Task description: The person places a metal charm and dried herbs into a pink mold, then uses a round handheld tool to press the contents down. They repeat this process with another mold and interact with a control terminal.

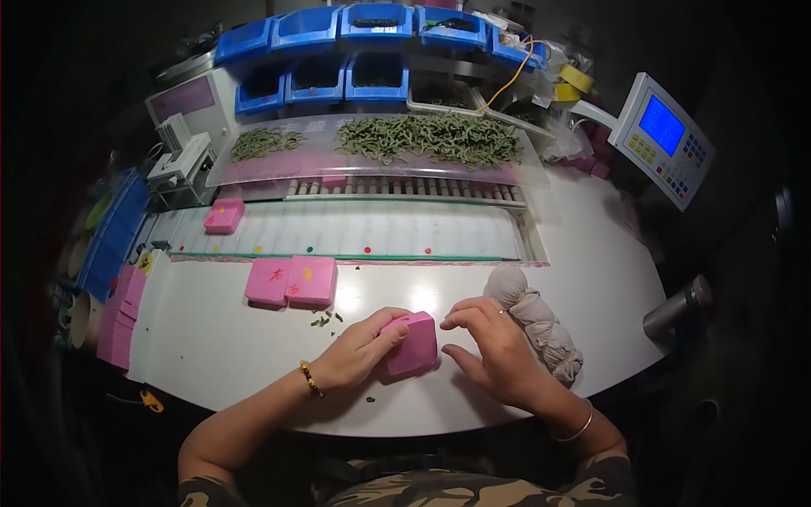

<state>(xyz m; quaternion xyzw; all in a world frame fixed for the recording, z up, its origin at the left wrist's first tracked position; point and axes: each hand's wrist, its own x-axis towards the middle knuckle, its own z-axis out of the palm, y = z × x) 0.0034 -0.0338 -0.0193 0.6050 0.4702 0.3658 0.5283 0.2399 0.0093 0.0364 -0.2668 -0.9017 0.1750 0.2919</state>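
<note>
My left hand [365, 345] grips a pink block [413, 348] from its left side, thumb over the top, just above the white worktable [253, 355]. To the block's right is my right hand [492, 351], thumb and fingers apart, with nothing between them and a small gap to the block. Two more pink blocks [291, 281] lie side by side on the table, farther off to the left, bearing red and yellow marks. A few green bits [325, 318] are scattered close to them. Just beyond my right hand lies a tied, knotted cloth bundle [541, 321].
A conveyor belt [380, 228] crosses behind the table, carrying a pink block [224, 216] at its left. Above it, a clear tray [279, 173] holds green curled pieces [431, 139]. Blue bins [306, 27] line the back. A control panel [663, 139] stands right, near a metal cylinder [676, 308].
</note>
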